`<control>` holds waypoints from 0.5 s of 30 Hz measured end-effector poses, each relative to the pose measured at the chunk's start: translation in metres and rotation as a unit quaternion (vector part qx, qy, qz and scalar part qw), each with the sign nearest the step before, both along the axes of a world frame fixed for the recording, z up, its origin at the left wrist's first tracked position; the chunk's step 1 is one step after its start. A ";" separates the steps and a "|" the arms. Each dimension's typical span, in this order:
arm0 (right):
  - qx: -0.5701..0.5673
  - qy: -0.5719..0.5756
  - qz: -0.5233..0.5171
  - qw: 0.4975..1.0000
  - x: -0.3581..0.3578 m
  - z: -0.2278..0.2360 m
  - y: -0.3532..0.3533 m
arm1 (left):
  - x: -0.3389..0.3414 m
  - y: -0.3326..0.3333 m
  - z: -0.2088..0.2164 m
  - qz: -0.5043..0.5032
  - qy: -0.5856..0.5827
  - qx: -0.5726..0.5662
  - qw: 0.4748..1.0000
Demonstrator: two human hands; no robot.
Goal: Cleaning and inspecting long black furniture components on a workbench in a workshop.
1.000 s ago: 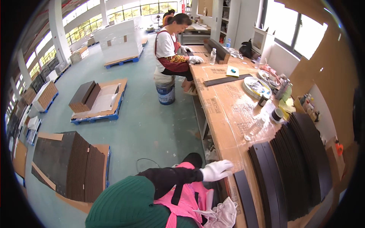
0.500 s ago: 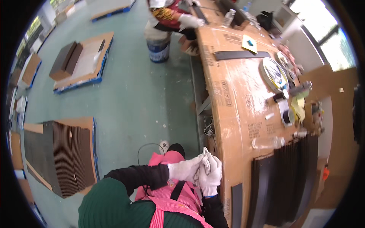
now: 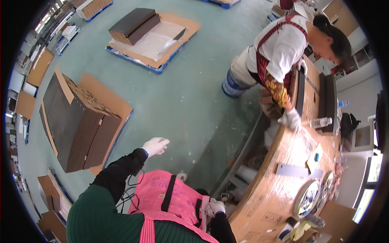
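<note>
Boards, dark and stacked on a low pallet, sit left of the left grip in the head view, layer edges running steeply up it. That grip's nearer, loosely bent, nothing visible inside; right grip's by the pink apron, can't tell if it's holding anything.

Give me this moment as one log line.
left hand: gloved, nothing visible held, over floor | right hand: gloved, near pink apron, grip unclear | cardboard-topped table to the right | co-worker at table's far end
</note>
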State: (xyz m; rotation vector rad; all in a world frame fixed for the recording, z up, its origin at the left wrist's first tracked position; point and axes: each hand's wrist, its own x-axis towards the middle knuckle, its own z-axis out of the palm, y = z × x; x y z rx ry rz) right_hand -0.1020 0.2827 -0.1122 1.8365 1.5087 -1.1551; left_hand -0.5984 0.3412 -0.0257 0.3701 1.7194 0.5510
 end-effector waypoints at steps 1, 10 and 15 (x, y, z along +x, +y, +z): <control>-0.014 -0.001 -0.017 1.000 -0.008 -0.012 0.023 | -0.003 0.031 0.010 -0.011 -0.003 0.027 1.000; -0.008 0.317 -0.065 0.946 -0.175 -0.075 0.363 | -0.076 0.335 0.089 -0.305 0.320 0.219 0.870; 0.058 0.256 0.251 0.932 -0.410 -0.022 0.612 | -0.221 0.363 0.001 -0.213 0.424 0.077 0.877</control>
